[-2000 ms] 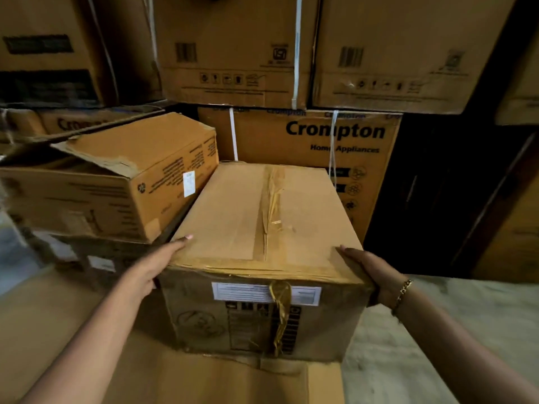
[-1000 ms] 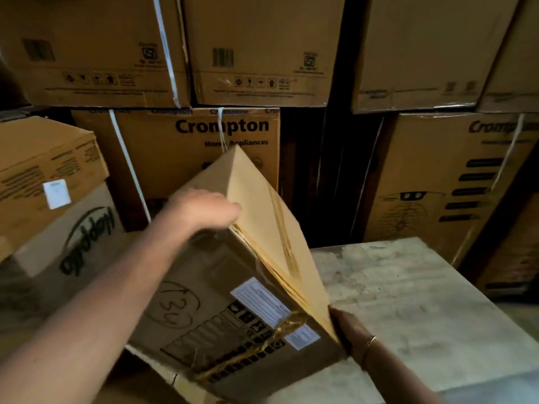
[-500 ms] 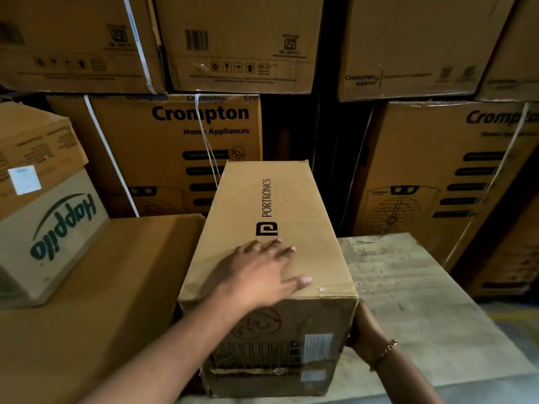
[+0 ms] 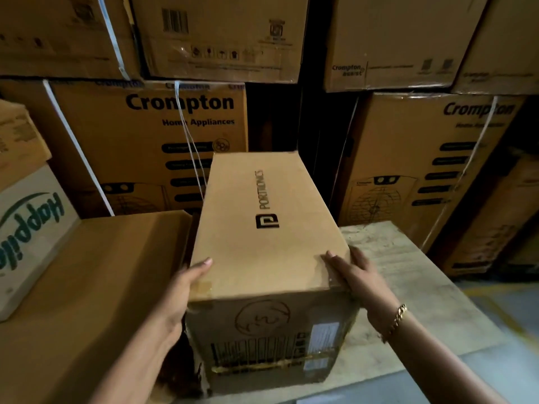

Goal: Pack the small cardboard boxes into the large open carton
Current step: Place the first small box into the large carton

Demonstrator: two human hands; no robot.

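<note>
One long Portronics box [image 4: 271, 228] lay lengthwise in the middle, its printed top facing up and its near end w/ a barcode, a white label and a circled scribble toward the camera. Two hands were on it, one per side at the near end. Left hand [image 4: 178, 298] gripped the left near corner, thumb over the top edge, fingers hidden down the side. Right hand [image 4: 355, 275] was pressed on the right near corner, fingers spread flat across the top edge, a gold bracelet [image 4: 395, 320] on that wrist. So both hands held the box betw. them.

The box's right part sat on a pale wooden desk [image 4: 408, 275]; its left side was just beside a flat brown carton top [image 4: 87, 287], touching or nearly, couldn't tell which. One white Happilo box [image 4: 32, 228] stood at far left on that carton top.

Behind, two Crompton cartons [image 4: 140, 147] w/ white straps stood w/ a dark gap betw. them. Four more brown cartons [image 4: 221, 39] were stacked in the row above.
</note>
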